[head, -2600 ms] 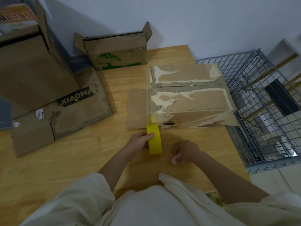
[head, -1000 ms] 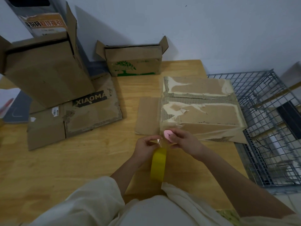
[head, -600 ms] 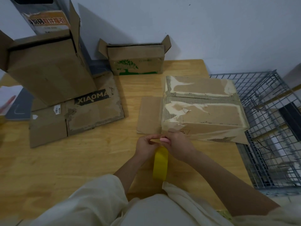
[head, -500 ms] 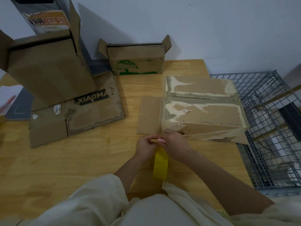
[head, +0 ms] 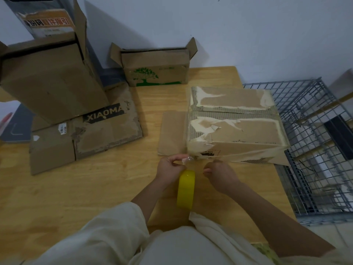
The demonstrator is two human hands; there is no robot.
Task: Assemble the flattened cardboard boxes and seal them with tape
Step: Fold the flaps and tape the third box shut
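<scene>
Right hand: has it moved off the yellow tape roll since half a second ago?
Yes. The right hand has pulled away rightward along the torn cardboard box; a gap now separates it from the yellow tape roll.

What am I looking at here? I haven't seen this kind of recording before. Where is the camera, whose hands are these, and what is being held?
No machine here: a person wears one wide-angle camera on the head, looking down at their own bare hands. The left hand pinches a crumpled end of clear tape; a yellow tape roll stands on edge just below that hand. Whether the hand also holds the roll I cannot tell. The right hand is loosely curled beside it, and what it grips, if anything, is hidden. On the wooden table just beyond the hands lies a worn cardboard box with torn paper. Further left lies a flattened box printed XIAOMA, with a tall box standing on it. A box with a green tree print stands at the wall. A wire cage is on the right.
</scene>
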